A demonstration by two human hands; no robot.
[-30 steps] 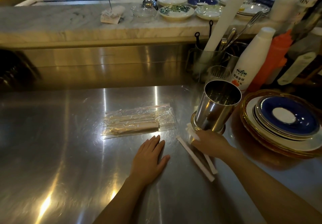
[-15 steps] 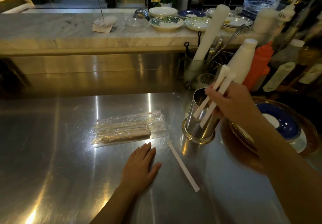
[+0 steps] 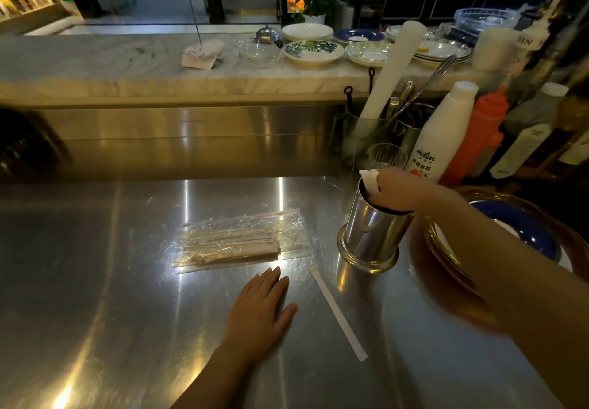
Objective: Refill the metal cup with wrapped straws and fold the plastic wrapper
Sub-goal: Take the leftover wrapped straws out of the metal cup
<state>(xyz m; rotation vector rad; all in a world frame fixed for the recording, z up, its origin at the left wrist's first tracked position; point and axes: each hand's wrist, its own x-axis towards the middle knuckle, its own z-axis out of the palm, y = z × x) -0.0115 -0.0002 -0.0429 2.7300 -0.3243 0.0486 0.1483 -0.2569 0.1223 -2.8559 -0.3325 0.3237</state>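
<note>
The metal cup [image 3: 369, 236] stands upright on the steel counter, right of centre. My right hand [image 3: 401, 190] is over its mouth, fingers closed on white wrapped straws [image 3: 369, 181] whose tops stick out above the rim. One more wrapped straw [image 3: 338, 313] lies loose on the counter in front of the cup. The clear plastic wrapper [image 3: 242, 239], with several straws inside, lies flat to the left of the cup. My left hand [image 3: 261, 310] rests palm down just in front of the wrapper, holding nothing.
Stacked plates with a blue dish [image 3: 522, 233] sit right of the cup, under my forearm. Behind the cup stand a glass [image 3: 387, 155], a utensil holder [image 3: 366, 131], a white bottle [image 3: 443, 134] and an orange bottle [image 3: 484, 128]. A marble ledge [image 3: 127, 67] carries dishes.
My right hand picked two straws off the counter, raised them, and has lowered them into the cup. The left hand has stayed flat; one straw remains on the counter.
</note>
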